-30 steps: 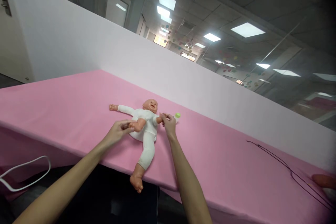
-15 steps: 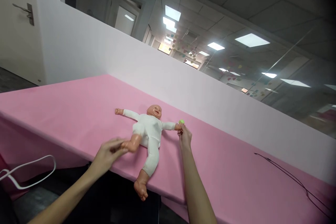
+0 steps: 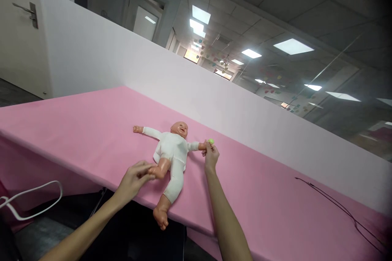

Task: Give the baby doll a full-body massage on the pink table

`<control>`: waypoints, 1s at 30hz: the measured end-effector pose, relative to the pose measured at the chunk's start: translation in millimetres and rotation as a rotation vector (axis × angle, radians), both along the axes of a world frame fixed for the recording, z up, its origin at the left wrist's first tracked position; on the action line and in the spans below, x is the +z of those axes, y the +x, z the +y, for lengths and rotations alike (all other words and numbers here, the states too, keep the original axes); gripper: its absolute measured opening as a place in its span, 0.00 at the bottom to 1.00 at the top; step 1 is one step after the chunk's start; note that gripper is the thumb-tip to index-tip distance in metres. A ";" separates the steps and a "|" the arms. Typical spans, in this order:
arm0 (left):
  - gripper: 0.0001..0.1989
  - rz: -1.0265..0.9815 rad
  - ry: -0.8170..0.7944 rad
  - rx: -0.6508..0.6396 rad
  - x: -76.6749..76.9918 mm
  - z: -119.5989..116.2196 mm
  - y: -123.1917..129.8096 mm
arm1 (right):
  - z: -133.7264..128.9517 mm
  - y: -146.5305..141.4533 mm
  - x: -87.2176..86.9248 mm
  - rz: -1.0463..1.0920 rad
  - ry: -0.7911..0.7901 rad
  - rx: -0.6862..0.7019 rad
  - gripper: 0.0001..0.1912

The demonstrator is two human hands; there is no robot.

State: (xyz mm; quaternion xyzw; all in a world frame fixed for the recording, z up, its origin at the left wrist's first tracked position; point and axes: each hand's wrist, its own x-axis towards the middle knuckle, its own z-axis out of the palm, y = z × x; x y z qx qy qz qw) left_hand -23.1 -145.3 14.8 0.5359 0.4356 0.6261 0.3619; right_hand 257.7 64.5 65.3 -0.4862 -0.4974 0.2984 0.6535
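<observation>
A baby doll (image 3: 174,147) in a white suit lies face up on the pink table (image 3: 101,130), its head toward the white wall. My left hand (image 3: 134,179) grips the foot of the doll's bent leg between thumb and fingers. The other leg lies stretched out, its foot over the table's front edge. At the doll's outstretched arm on the right, my right hand (image 3: 210,155) is closed around the doll's hand. A small light green object (image 3: 211,141) shows just above my right fingertips; its lower part is hidden.
A thin black cable (image 3: 332,200) lies on the table at the right. A white cable (image 3: 33,189) loops beside the table at the lower left. Behind the table stands a low white wall (image 3: 196,85) with glass above it. A door (image 3: 23,45) is at the far left.
My left hand has moved right with the doll's foot, and that leg has swung inward. My right hand has shifted slightly left, along with the doll's hand and the green object.
</observation>
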 end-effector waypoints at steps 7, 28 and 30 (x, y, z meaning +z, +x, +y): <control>0.12 0.015 -0.114 -0.072 -39.9 -62.3 12.5 | 6.9 38.2 -45.7 0.225 -0.154 -0.283 0.21; 0.17 -0.069 -0.021 -0.024 23.5 22.7 4.0 | -2.5 1.9 -8.5 0.068 -0.017 -0.080 0.21; 0.13 0.062 -0.054 -0.026 1.9 -16.2 0.0 | 5.7 27.0 -16.6 0.145 -0.135 -0.166 0.19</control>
